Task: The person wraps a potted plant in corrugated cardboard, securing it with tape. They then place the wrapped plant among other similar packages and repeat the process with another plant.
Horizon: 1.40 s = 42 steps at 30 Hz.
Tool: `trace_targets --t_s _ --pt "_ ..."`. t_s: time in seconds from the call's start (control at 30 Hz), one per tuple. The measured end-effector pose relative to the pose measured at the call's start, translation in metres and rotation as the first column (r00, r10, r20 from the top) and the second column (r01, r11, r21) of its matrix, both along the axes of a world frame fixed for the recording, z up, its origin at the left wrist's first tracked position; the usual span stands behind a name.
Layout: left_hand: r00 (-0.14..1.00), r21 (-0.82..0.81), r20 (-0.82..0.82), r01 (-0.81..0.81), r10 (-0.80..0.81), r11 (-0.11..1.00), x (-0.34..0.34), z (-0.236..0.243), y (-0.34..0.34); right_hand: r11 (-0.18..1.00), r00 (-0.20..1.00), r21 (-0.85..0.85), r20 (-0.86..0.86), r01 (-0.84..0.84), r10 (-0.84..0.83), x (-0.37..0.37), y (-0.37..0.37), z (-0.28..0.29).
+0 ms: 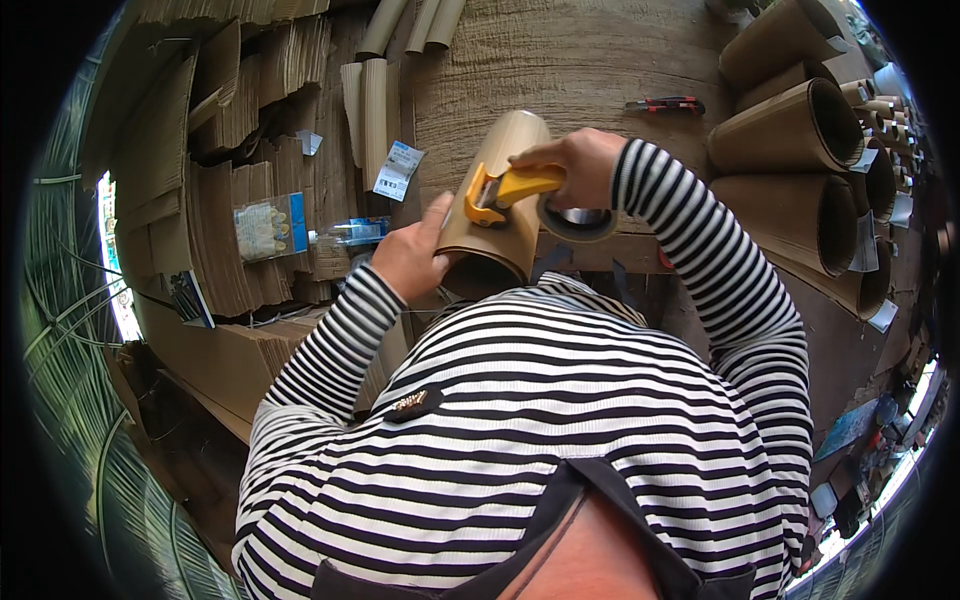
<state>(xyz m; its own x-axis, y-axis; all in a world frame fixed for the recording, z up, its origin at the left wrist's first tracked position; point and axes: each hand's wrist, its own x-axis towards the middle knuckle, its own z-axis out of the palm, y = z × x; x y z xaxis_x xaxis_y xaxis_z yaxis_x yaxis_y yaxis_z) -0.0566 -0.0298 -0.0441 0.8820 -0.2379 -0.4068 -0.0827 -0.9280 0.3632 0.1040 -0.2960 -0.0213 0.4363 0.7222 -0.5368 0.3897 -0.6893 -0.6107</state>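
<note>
1. The roll point(512, 240) lies under the dispenser point(526, 186).
2. Left hand point(412, 252) clasps it, left of the dispenser.
3. Right hand point(585, 167) grips the dispenser.
4. Taping seems in hand; next likely calls for steady pressure.

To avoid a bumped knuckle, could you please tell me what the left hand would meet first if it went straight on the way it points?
The left hand seems to touch the brown cardboard roll; sliding on over it, it would probably meet the yellow tape dispenser first, though depth is unclear.
</note>
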Motion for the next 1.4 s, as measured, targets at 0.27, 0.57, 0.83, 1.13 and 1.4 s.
trace_targets --t_s 0.27,0.57,0.83,1.13,1.4 --pt "0.922 -0.319 0.155 -0.292 0.354 0.901 -0.069 -0.073 0.026 0.969 0.982 0.191 -0.134 0.154 -0.130 -0.054 -0.066 -0.079" --pt "0.955 -0.051 -0.095 -0.287 0.282 0.957 -0.042 -0.040 0.056 0.975 0.971 -0.042 0.097 -0.216 0.219 0.002 0.074 -0.005" --pt "0.894 -0.304 0.024 -0.420 0.448 0.855 -0.129 -0.122 0.069 0.913 0.931 -0.236 0.067 -0.334 0.358 -0.025 0.015 -0.046" --pt "0.584 -0.552 -0.452 -0.777 0.674 0.302 -0.126 -0.129 0.062 0.623 0.816 -0.580 -0.131 -0.524 0.564 -0.027 0.070 -0.103" --pt "0.613 -0.571 -0.283 -0.726 0.738 0.383 -0.097 -0.155 0.063 0.799 0.850 -0.305 0.089 0.519 -0.519 -0.028 -0.086 -0.224"
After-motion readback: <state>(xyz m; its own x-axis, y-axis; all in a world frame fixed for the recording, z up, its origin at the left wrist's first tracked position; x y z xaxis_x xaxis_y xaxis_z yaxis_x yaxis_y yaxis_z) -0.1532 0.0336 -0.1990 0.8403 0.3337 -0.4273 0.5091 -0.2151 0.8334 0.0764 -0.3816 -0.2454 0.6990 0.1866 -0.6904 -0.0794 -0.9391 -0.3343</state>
